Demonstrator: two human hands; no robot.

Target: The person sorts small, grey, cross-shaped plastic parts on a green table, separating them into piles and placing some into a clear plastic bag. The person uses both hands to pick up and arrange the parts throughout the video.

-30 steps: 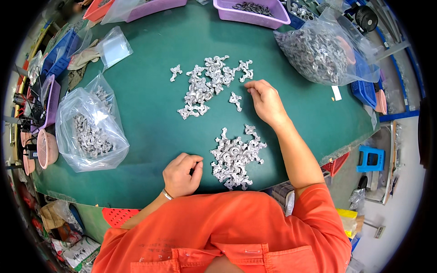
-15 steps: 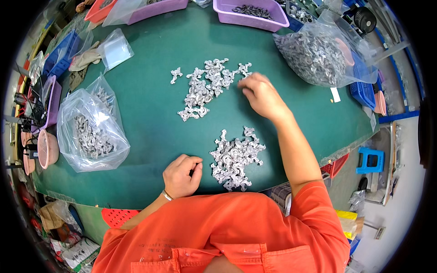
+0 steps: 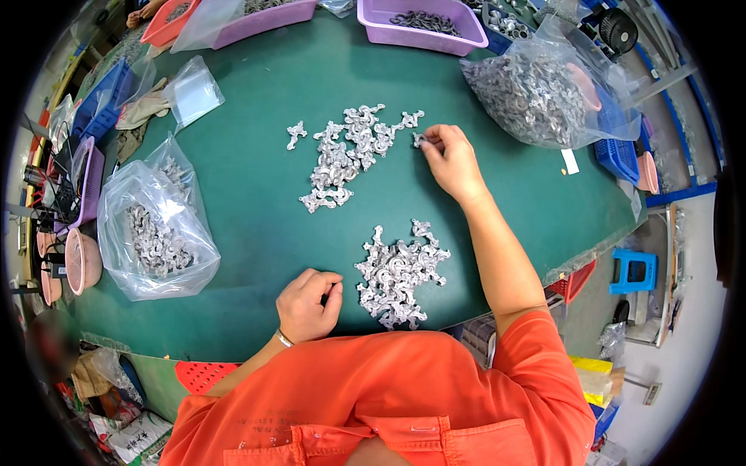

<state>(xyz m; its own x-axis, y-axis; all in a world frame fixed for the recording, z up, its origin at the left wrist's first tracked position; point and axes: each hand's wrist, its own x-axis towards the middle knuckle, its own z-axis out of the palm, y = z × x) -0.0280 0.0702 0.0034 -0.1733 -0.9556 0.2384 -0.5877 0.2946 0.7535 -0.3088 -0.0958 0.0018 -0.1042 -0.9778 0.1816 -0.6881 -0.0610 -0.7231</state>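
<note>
My right hand [image 3: 454, 163] pinches a small silvery cast metal part [image 3: 419, 140] between thumb and fingertips, just above the table or touching it; I cannot tell which. Left of it spreads a loose pile of similar metal parts [image 3: 342, 159], with one single part [image 3: 296, 134] lying apart at its left. A second, denser heap of the same parts [image 3: 400, 272] lies nearer to me. Beside that heap my left hand [image 3: 309, 304] rests on the table, fingers curled in with nothing visible in them; a band circles its wrist.
Clear plastic bags of metal parts stand at left [image 3: 159, 233] and far right [image 3: 536, 93]. Purple bins [image 3: 423, 35] line the far edge of the green table [image 3: 256, 155]. A blue basket [image 3: 618, 161], a fan [image 3: 618, 31] and a blue stool [image 3: 633, 270] are at right.
My right hand has shifted slightly, and a metal part now shows in its fingertips, apart from the far pile's right end. My left hand has hardly moved.
</note>
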